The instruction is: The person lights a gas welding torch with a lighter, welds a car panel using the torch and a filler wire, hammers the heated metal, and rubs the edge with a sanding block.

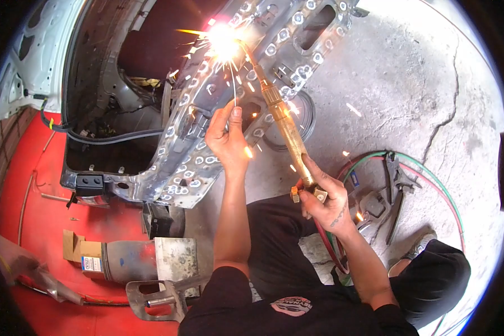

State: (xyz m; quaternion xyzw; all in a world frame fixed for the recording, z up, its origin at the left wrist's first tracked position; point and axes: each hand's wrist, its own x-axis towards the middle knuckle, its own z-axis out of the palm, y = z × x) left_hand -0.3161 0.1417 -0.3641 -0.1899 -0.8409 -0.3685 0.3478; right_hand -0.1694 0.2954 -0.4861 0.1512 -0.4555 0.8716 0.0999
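Note:
My right hand (326, 193) is wrapped round the lower end of a brass gas welding torch (288, 131), near its valve knob (295, 194). The torch slants up and left, and its tip ends in a bright glare with sparks at the upper part of a grey metal car body panel (176, 162). Between the fingers of my left hand (228, 131) is pinched a thin filler rod (234, 84), which points up into the same glare. The exact contact of tip and rod is hidden by the light. Rows of ringed spot marks cover the panel.
Red and green hoses (425, 179) loop on the cracked concrete floor (386, 84) at right, beside clamping pliers (395, 173). A coil of wire (302, 120) lies behind the torch. At lower left are a grey cylinder (130, 261), a cardboard box (73, 246) and a metal clamp (161, 301).

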